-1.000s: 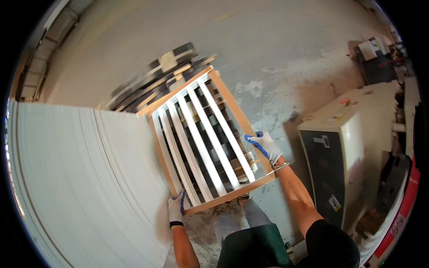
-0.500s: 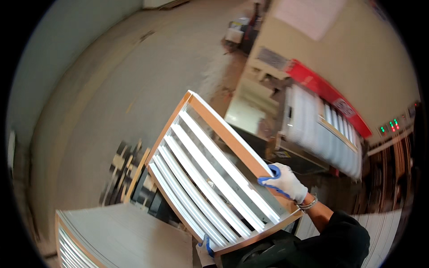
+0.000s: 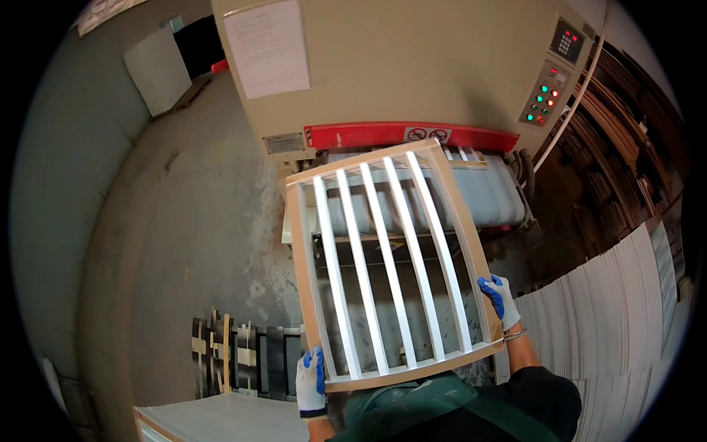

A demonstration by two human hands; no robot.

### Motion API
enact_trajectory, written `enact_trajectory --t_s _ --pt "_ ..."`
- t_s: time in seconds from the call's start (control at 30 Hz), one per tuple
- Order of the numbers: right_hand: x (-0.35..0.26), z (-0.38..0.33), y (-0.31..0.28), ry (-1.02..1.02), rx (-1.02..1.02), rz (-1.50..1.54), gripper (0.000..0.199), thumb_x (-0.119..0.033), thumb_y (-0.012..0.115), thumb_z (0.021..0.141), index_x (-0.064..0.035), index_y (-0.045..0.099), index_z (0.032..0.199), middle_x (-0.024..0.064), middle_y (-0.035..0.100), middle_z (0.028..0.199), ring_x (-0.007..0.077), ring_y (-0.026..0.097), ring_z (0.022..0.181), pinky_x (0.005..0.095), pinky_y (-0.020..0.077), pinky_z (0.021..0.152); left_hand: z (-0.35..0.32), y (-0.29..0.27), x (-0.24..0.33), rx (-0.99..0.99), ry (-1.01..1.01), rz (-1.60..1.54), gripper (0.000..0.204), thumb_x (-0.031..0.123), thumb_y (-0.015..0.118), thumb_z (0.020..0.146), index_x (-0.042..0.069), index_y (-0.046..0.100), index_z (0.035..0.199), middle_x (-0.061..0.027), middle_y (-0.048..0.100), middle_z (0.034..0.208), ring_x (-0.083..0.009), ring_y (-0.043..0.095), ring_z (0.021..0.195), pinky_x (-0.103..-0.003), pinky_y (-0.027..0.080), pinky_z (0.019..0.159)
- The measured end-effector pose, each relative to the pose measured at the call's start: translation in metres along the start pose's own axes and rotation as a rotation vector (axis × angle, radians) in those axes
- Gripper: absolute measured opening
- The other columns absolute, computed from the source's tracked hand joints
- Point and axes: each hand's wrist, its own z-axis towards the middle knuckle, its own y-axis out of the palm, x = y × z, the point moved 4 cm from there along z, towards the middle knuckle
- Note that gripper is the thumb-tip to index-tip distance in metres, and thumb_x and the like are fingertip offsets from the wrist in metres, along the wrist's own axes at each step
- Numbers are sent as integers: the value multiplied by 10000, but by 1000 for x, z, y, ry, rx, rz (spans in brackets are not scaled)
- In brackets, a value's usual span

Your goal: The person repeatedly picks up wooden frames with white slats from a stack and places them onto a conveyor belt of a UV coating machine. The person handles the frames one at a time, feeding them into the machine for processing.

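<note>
I carry a rectangular slatted frame (image 3: 398,368) in front of me, its border brown-edged and several white slats running away from me. My left hand (image 3: 311,379), in a white glove with a blue palm, grips the near left corner. On the right side bar, close to the near right corner, my right hand (image 3: 502,302) is closed in a matching glove. Beyond the frame stands a large beige machine (image 3: 412,66) with a red strip (image 3: 353,136) above its opening. The far end of the frame overlaps the machine's grey conveyor belt (image 3: 486,195) in view; contact cannot be told.
Another pale panel stack (image 3: 236,416) lies at the lower left, beside black and wooden slats (image 3: 236,353). Stacked white panels (image 3: 604,309) fill the right side, with brown boards (image 3: 626,110) behind. A lit control panel (image 3: 543,92) sits on the machine's right.
My view has swung right to face the machine. The slatted frame has turned from a steep tilt to nearly straight ahead, still in both hands.
</note>
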Motion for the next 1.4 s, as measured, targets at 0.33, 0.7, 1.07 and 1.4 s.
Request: enact_trajectory --t_s 0.33,0.7,1.07,1.4 --pt "113 46 -135 31 97 101 251 -215 681 929 33 726 931 -48 630 847 41 571 814 232 465 720 54 75 117 -231 258 193 282 99 522 966 63 605 1233 -166 634 985 -373 604 898 -460 503 791" --pt "84 32 -175 410 -89 360 418 -448 642 951 -63 619 1112 85 693 842 192 710 770 323 593 675 124 138 102 -325 28 -107 209 122 432 1024 -6 569 1116 -187 566 700 -391 568 644 -452 443 580" --pt "123 15 -186 445 -89 487 413 -486 656 926 -109 636 1094 102 695 825 205 679 600 306 543 459 90 112 148 -399 -263 -223 768 654 370 994 -62 637 915 -193 656 761 -244 709 735 -337 522 716" --pt "116 42 -180 338 -190 627 419 -430 547 998 -150 589 1306 61 687 1149 245 698 972 430 603 810 63 105 167 -267 -333 -545 585 525 490 1013 -26 636 1145 -94 626 787 -190 671 677 -295 540 624"
